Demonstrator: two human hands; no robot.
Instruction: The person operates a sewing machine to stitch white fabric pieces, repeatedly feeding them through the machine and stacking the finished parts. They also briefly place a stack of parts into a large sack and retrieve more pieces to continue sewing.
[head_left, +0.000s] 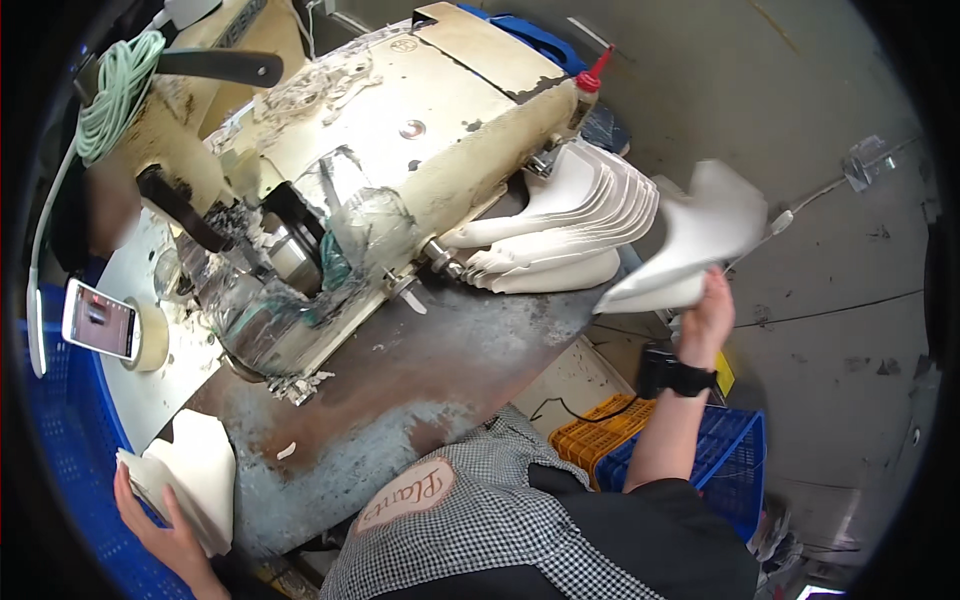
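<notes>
My right hand [708, 318] is closed on the lower edge of a white, curved, flexible cut piece [690, 240], lifted off the right end of the worktop and slightly blurred. Just left of it, a fanned stack of similar white pieces [590, 215] lies against the machine's front. At the lower left, my left hand [165, 535] grips a small bundle of white cut pieces [200, 465] between thumb and fingers, over the table's left corner. What the pieces are made of, I cannot tell.
A cream machine [400, 110] with debris-covered working parts spans the back of the worn metal worktop [400, 370]. A phone [100, 318] leans on a tape roll [150, 335] at left. Blue [735, 470] and orange crates [595, 430] stand below right. A red-tipped bottle [590, 85] is behind.
</notes>
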